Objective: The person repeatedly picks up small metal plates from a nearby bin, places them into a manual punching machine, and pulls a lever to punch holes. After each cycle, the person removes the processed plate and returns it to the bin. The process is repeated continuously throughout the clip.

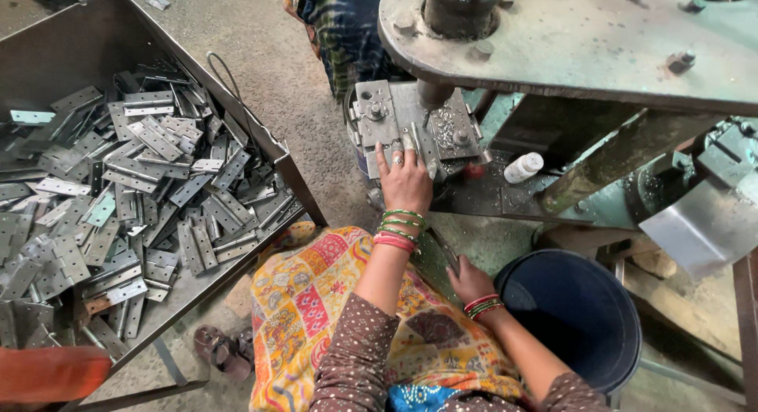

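Observation:
My left hand [404, 185], with a ring and green and red bangles, reaches onto the die block [387, 116] of a press, just below the punch [433, 92]. Its fingertips pinch a narrow silver hinge plate [418, 140] lying on the die. My right hand [471, 282] rests low by my lap, next to a dark bucket, and grips a thin dark metal strip [444, 250]. A large metal tray [237, 104] on my left is heaped with several grey hinge plates [142, 183].
The heavy press table [584, 41] with bolts overhangs the die. A dark blue bucket [576, 309] stands at my right knee. A small white bottle [523, 167] lies on the press base. Sandals [225, 350] sit on the concrete floor. Another person's patterned clothing [339, 25] shows behind the press.

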